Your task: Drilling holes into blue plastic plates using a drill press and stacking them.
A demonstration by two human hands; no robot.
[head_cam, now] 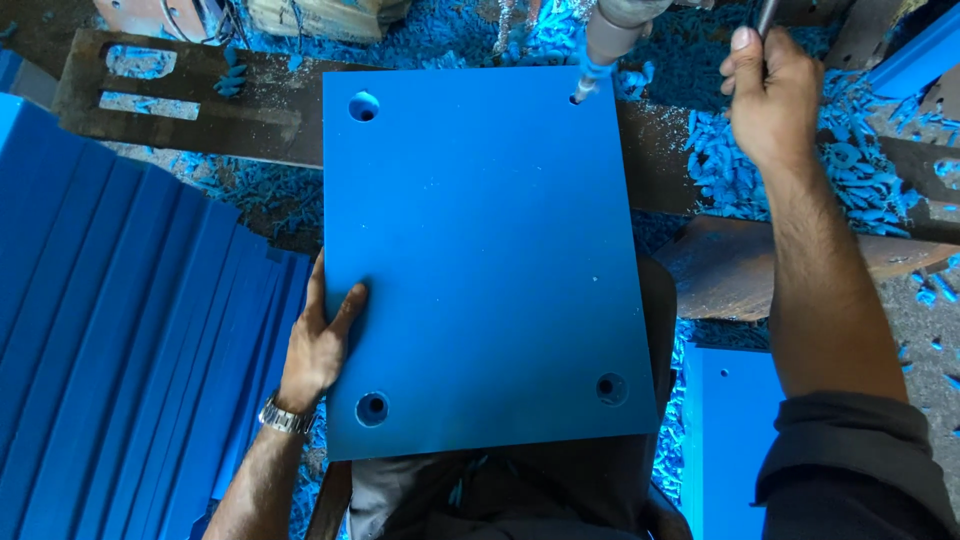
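Rusty steel tabletop (200,120) with cut slots, blue plastic shavings (800,150) heaped over it and the gritty grey floor (925,330), stack of blue sheets (120,350) at left, another blue sheet (725,440) lower right, daylight from above

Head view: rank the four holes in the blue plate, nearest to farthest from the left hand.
From the left hand on the blue plate:
1. Near-left hole, just below the hand.
2. Far-left hole and near-right hole: too close to call.
3. Far-right hole, under the drill bit.
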